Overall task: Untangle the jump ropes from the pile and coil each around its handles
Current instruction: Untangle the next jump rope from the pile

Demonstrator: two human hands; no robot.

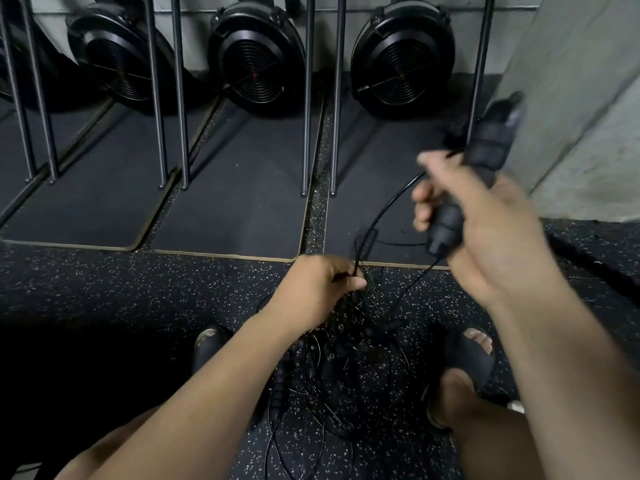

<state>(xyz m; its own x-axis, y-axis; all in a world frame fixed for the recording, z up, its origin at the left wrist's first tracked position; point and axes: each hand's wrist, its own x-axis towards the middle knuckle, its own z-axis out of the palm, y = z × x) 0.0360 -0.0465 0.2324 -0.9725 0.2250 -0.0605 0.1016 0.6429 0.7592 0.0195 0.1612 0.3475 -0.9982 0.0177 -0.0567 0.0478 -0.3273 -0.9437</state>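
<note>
The floor [104, 306] is dark rubber flecked with pale specks, in deep shadow at its near left corner. Along its far edge lie black mats [225, 209] with thin pale borders, side by side with narrow gaps between them. On the mats stand pairs of upright metal rails [180, 98], and behind those are round black fan housings [256, 60] with grilled faces, set against a light wall [194, 5].

Near the middle of the floor, the left hand [318, 289] reaches down and forward. Its grip is pressed together, thumb and fingertips pinching a thin black cord [384, 206] just above the pile of jump ropes [332, 368]. The pile is a loose tangle of thin black cords and dark handles. It rests on the speckled floor between two feet in black slippers [464, 355], with loops trailing toward the near edge.

From the left hand the cord arcs up and right to the right hand [491, 233], which is raised well above the floor. Its grip is curled round black handles [485, 157], which stick out above and below the fist. They are blurred, so I cannot tell how many there are. Another thin cord hangs from their lower end toward the pile.

At the far right stands a grey concrete pillar [588, 116], its base meeting the floor.
</note>
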